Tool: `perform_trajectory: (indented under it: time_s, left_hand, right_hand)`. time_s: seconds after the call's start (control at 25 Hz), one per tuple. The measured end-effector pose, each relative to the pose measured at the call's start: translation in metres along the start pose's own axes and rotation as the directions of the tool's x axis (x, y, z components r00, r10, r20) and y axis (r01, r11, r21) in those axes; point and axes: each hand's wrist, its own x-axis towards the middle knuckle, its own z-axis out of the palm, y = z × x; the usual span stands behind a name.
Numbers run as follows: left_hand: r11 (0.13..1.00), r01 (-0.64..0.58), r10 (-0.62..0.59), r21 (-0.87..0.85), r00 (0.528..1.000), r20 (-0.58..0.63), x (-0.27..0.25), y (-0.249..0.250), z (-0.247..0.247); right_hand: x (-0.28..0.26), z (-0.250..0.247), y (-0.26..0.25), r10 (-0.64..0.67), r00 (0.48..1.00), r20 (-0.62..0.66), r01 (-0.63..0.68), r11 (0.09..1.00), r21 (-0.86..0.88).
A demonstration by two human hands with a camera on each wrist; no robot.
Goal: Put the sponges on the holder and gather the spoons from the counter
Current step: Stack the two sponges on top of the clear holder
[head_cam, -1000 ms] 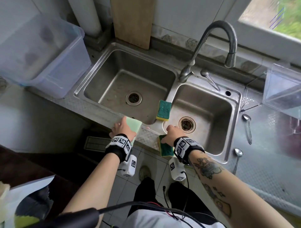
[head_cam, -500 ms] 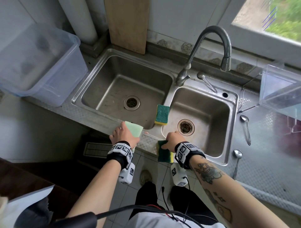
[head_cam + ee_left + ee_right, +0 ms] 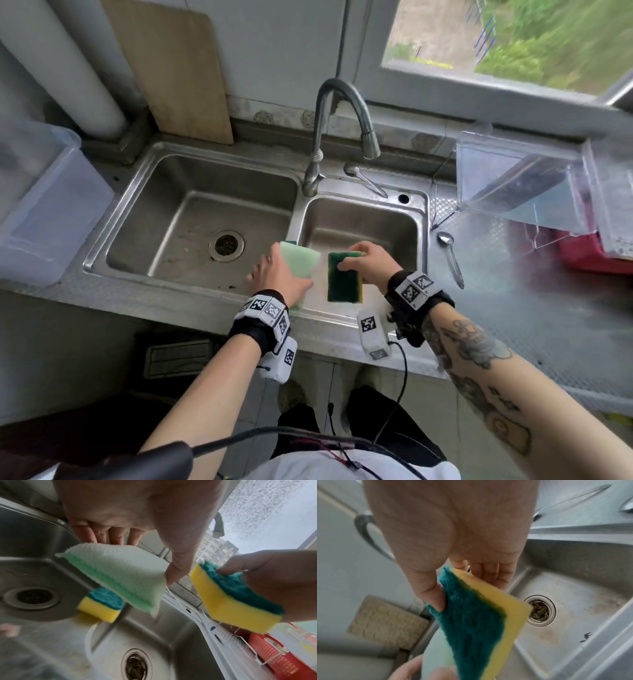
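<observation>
Sponges were held over the sink (image 3: 191, 219): the left hand (image 3: 274, 274) pinched the pale green sponge (image 3: 298, 262), the right hand (image 3: 370, 263) pinched the green-and-yellow sponge (image 3: 342, 281) just right of it.

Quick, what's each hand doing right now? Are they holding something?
Left hand: closed on the light green sponge, pinched between thumb and fingers.
Right hand: closed on the green and yellow sponge, held above the sink.

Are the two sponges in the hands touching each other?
Apart. The left wrist view shows open background between the pale green sponge and the yellow-and-green sponge.
</observation>
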Motion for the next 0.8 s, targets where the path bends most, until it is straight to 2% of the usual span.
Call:
perform_trajectory:
  time_s: [0.12, 0.24, 0.4, 0.56, 0.64, 0.8]
  left_hand:
    - [0.995, -0.035, 0.038, -0.090, 0.999, 0.037, -0.006, 0.045, 0.006]
    - [0.958, -0.068, 0.093, -0.280, 0.993, 0.078, -0.004, 0.101, 0.016]
    - [0.885, -0.114, 0.166, -0.451, 0.983, 0.079, 0.003, 0.165, 0.039]
    - [0.811, -0.147, 0.277, -0.566, 0.949, 0.150, 0.007, 0.206, 0.065]
    - [0.825, -0.136, 0.254, -0.549, 0.956, 0.145, 0.014, 0.219, 0.076]
    - [0.905, -0.142, 0.202, -0.402, 0.973, 0.110, 0.029, 0.238, 0.091]
  right_hand:
    - [-0.004, -0.039, -0.002, -0.008, 1.000, 0.020, 0.003, 0.961, 0.275]
    - [-0.002, -0.086, 0.004, -0.025, 0.994, 0.108, -0.033, 0.863, 0.504]
    - [0.004, -0.145, 0.013, -0.103, 0.965, 0.242, -0.077, 0.769, 0.635]
    - [0.011, -0.201, 0.015, -0.107, 0.983, 0.151, 0.006, 0.832, 0.554]
    - [0.027, -0.239, 0.014, -0.107, 0.991, 0.076, 0.047, 0.832, 0.553]
    - [0.069, -0.309, -0.002, -0.080, 0.991, -0.112, 0.128, 0.835, 0.535]
